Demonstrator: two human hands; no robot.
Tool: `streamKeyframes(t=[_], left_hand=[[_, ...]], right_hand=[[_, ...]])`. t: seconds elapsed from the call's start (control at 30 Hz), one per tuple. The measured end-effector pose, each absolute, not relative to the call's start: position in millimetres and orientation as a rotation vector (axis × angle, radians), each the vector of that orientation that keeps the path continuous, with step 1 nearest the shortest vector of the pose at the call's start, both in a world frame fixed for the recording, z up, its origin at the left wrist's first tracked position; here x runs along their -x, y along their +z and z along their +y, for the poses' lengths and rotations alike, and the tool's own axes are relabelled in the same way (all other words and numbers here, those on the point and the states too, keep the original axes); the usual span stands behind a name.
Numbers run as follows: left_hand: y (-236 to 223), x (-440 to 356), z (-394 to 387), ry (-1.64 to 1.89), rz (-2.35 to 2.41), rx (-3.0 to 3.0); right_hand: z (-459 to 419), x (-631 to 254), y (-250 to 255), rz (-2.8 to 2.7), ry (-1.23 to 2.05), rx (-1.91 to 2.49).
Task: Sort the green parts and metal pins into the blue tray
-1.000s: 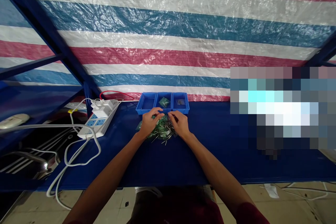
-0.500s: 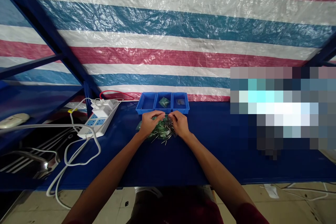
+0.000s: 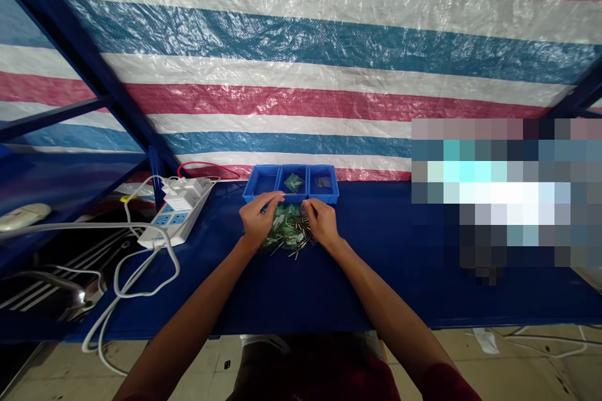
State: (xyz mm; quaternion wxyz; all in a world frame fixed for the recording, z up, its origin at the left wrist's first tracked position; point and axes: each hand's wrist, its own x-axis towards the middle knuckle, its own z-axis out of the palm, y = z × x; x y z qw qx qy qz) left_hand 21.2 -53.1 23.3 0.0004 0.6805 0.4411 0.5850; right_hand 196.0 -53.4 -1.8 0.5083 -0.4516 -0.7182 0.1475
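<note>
The scene is seen from a single camera worn on the head, faced forward and down over a blue work table (image 3: 385, 276). Both forearms are seen reaching away from the lens, so the left hand (image 3: 254, 218) and right hand (image 3: 322, 221) are viewed from behind, near mid-frame. A striped tarpaulin (image 3: 301, 75) fills the upper half.

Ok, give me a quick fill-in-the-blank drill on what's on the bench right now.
1. Both hands, the left hand and the right hand, work over a pile of small ____ parts.
2. The blue tray behind the pile has ____ compartments.
3. The white power strip lies to the ____ of the left hand.
4. The table cover is dark ____.

Missing words: green; three; left; blue
</note>
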Motion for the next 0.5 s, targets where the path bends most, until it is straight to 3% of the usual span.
streamKeyframes(t=[0.17, 0.37, 0.5], left_hand=[[24.4, 3.9, -37.6, 2.029, 1.551, -2.231], [22.2, 25.6, -10.2, 1.433, 2.069, -2.312], [19.0, 24.7, -11.7, 1.349, 2.035, -2.396]], right_hand=[[-53.0, -198.4, -0.3, -1.711, 0.325, 1.106], [-51.4, -197.7, -4.1, -1.712, 0.27, 1.126], [-49.3, -199.5, -4.5, -1.649, 0.184, 1.175]])
